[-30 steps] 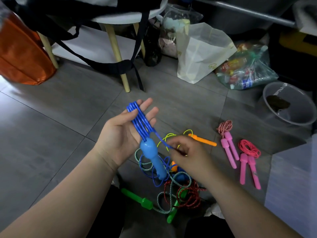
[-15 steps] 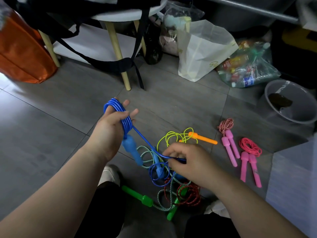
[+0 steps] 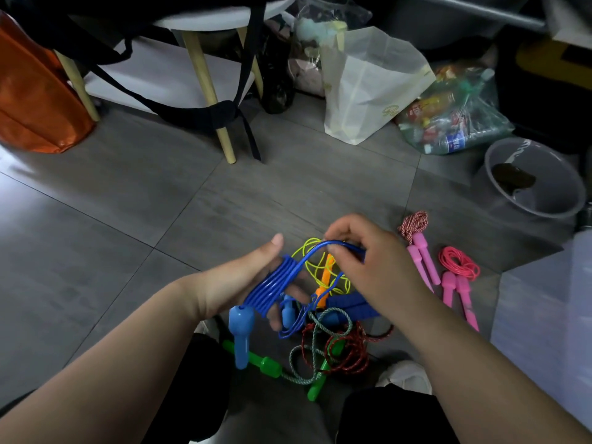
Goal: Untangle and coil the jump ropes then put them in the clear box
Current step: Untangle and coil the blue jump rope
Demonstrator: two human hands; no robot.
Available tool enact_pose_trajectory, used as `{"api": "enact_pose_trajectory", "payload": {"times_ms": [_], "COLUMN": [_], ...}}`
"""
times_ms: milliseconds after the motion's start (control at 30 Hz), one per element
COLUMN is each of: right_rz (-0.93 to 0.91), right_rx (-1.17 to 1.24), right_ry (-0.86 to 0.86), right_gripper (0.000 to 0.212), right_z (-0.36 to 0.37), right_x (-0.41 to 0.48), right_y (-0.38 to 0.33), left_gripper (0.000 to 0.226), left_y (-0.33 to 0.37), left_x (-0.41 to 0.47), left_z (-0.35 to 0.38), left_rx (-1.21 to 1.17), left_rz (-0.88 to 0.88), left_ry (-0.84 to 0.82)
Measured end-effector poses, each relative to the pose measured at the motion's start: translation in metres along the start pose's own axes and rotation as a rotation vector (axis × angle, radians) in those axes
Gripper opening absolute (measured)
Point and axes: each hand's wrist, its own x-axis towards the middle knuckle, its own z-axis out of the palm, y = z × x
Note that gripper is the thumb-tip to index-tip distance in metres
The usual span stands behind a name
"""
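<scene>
A blue jump rope [image 3: 272, 288] is wound in several turns around my left hand [image 3: 230, 280], thumb up, with its light blue handle [image 3: 241, 334] hanging below the palm. My right hand [image 3: 368, 267] pinches the free blue strand just right of the coil and arches it over. Under both hands a tangle [image 3: 336, 344] of red and green-white ropes lies on the floor, with green handles [image 3: 256, 360], a yellow rope [image 3: 312, 264], an orange handle [image 3: 325, 280] and a dark blue handle [image 3: 352, 307]. Two coiled pink-handled ropes [image 3: 423, 251] [image 3: 458, 274] lie to the right. The clear box [image 3: 544, 315] shows at the right edge.
On the grey tiled floor a grey basin [image 3: 538, 177] stands at the right, with a white bag [image 3: 368, 84] and a bag of bottles [image 3: 455, 113] behind. A stool leg [image 3: 208, 91] with black straps and an orange bag [image 3: 32, 100] stand at the back left.
My right hand has risen from near the tangle to above the coil, carrying the blue strand over my left hand. My left hand has turned and dropped lower.
</scene>
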Motion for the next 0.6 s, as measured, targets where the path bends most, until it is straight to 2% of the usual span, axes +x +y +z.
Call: {"api": "enact_pose_trajectory", "payload": {"times_ms": [100, 200, 300, 367, 433, 533, 600], "right_rz": [0.044, 0.102, 0.156, 0.195, 0.232, 0.305, 0.370], "right_rx": [-0.016, 0.024, 0.061, 0.061, 0.054, 0.049, 0.040], "right_ry": [0.052, 0.072, 0.072, 0.023, -0.024, -0.089, -0.165], "right_gripper": [0.009, 0.005, 0.017, 0.025, 0.026, 0.019, 0.026], "right_z": [0.000, 0.001, 0.005, 0.007, 0.008, 0.013, 0.019], "right_x": [0.002, 0.004, 0.005, 0.005, 0.006, 0.007, 0.006], "right_y": [0.005, 0.007, 0.010, 0.014, 0.017, 0.026, 0.032], "left_gripper": [0.091, 0.072, 0.051, 0.043, 0.042, 0.041, 0.046], "left_y": [0.005, 0.007, 0.006, 0.012, 0.018, 0.029, 0.034], "left_x": [-0.002, -0.004, -0.008, -0.014, -0.018, -0.023, -0.020], "left_z": [-0.003, -0.009, -0.008, -0.008, -0.013, -0.017, -0.013], "left_rx": [-0.115, -0.270, -0.585, -0.713, -0.731, -0.742, -0.798], "left_rz": [0.008, 0.096, 0.258, 0.353, 0.473, 0.639, 0.699], "left_ry": [-0.165, -0.298, -0.457, -0.460, -0.369, -0.057, 0.120]}}
